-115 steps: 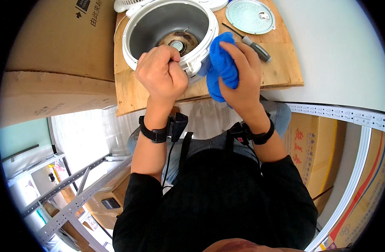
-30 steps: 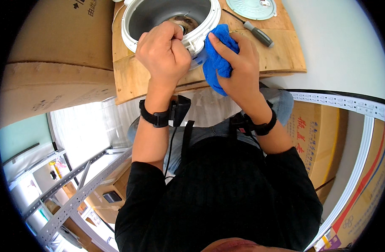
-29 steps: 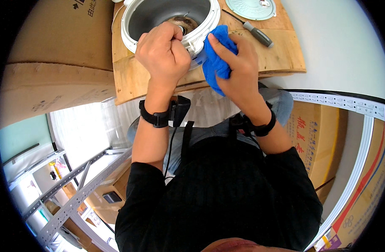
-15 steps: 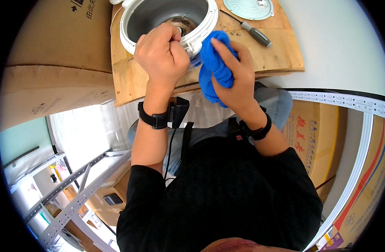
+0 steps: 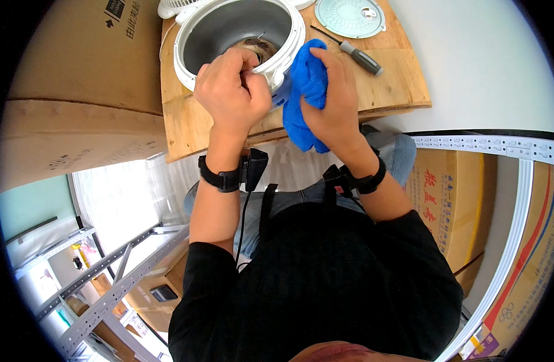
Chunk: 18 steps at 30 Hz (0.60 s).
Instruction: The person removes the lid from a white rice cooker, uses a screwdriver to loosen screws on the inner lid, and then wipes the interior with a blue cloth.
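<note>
My left hand [image 5: 233, 90] is closed at the near rim of a rice cooker body [image 5: 181, 60]. Its fingertips curl out of sight over the rim, so whatever they grip is hidden. Brown staining marks the heating plate [image 5: 266, 47] at the bottom of the grey interior. To the right, my right hand [image 5: 334, 102] grips a bunched blue cloth [image 5: 307, 75], which hangs down beside the cooker's outer wall. Past that hand lies a screwdriver [image 5: 361, 59] with a grey and black handle, its shaft pointing up and left.
A round pale green lid [image 5: 349, 17] lies at the far right of the wooden tabletop [image 5: 403, 78]. A large cardboard box [image 5: 77, 72] stands close on the left. A white fan-like grille [image 5: 179, 7] sits behind the cooker. Metal shelving [image 5: 108, 289] is at lower left.
My right hand has turned, its fingers now more upright, and shifted slightly left with the blue cloth. My left hand stays closed at the rim. The whole view has shifted a little.
</note>
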Motion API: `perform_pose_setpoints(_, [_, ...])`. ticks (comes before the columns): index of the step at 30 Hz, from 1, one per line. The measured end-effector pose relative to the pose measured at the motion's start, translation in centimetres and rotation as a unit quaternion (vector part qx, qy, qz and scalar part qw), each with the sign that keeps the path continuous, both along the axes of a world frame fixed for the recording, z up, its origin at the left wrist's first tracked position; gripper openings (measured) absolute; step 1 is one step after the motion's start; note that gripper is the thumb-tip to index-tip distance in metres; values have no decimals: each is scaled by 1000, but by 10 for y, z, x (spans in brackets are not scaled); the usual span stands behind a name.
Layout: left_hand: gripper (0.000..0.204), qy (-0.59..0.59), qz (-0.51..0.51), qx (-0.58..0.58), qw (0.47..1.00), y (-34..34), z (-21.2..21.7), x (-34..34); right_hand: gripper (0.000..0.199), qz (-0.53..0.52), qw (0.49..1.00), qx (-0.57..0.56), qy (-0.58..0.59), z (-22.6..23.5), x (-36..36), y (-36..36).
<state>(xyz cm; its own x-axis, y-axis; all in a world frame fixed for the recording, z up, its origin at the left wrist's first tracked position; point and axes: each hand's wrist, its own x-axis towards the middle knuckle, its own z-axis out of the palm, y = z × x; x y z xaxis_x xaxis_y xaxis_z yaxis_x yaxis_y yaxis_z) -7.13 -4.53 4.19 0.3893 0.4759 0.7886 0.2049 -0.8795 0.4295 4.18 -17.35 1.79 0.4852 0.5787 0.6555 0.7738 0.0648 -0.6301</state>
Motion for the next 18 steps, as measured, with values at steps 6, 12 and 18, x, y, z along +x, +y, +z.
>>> perform_pose_setpoints(6, [16,75,-19,-35,996,-6,15,-4,55,16,1000,-10,21,-4,-3,0])
perform_pose_setpoints(12, [41,193,-20,26,981,-27,29,0,55,10,999,10,52,3,9,-8])
perform_pose_setpoints(18, [49,245,-41,-10,969,-18,28,-10,55,15,999,20,28,4,9,-6])
